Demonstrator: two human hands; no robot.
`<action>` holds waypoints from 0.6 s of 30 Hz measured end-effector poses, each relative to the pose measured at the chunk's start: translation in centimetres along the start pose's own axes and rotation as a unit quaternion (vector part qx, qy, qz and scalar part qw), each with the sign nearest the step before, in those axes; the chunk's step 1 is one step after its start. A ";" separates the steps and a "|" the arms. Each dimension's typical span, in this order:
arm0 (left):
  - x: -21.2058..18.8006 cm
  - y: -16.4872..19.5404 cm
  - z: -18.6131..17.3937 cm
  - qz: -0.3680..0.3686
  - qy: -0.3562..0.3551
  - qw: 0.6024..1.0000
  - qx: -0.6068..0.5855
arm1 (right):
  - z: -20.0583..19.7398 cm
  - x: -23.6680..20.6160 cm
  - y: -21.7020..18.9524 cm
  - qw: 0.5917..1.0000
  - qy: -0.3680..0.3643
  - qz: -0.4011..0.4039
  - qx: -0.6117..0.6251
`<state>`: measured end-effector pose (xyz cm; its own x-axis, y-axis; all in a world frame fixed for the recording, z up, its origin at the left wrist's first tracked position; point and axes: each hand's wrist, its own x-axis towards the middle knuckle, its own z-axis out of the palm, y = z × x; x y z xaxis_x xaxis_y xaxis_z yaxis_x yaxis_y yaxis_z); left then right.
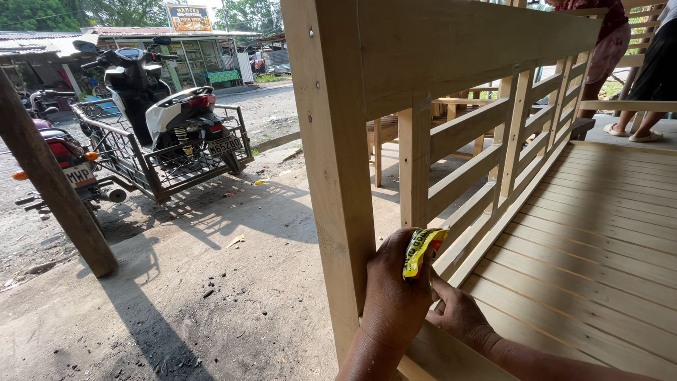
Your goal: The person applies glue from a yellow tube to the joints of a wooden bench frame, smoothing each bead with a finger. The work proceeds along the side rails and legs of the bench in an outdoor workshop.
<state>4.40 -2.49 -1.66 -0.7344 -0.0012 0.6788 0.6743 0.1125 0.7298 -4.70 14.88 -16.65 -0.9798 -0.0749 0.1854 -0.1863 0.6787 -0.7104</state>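
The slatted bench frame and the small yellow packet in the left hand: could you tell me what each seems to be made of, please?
Bench frame: pale bare wood, apparently unvarnished; grain lines and a screw head show on the post. Yellow packet: thin, glossy and crumpled, probably plastic or foil film, pinched in the left hand.
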 end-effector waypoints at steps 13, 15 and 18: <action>0.0 0.0 0.0 0.024 -0.001 1.000 0.004 | -1.6 -0.2 -1.9 0.985 0.104 -0.083 -0.113; 0.0 -0.2 0.1 0.031 0.000 1.000 0.001 | -1.1 0.4 -2.0 0.948 0.104 -0.198 -0.228; 0.1 -0.4 0.4 0.003 -0.005 0.999 0.036 | -0.9 0.3 -2.4 0.938 0.002 -0.077 -0.339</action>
<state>4.03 -2.16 -1.94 -0.7314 0.0095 0.6819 0.6716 0.1843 0.7177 -4.52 13.86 -14.29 -0.9447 -0.2072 0.2543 -0.2341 0.9689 -0.0803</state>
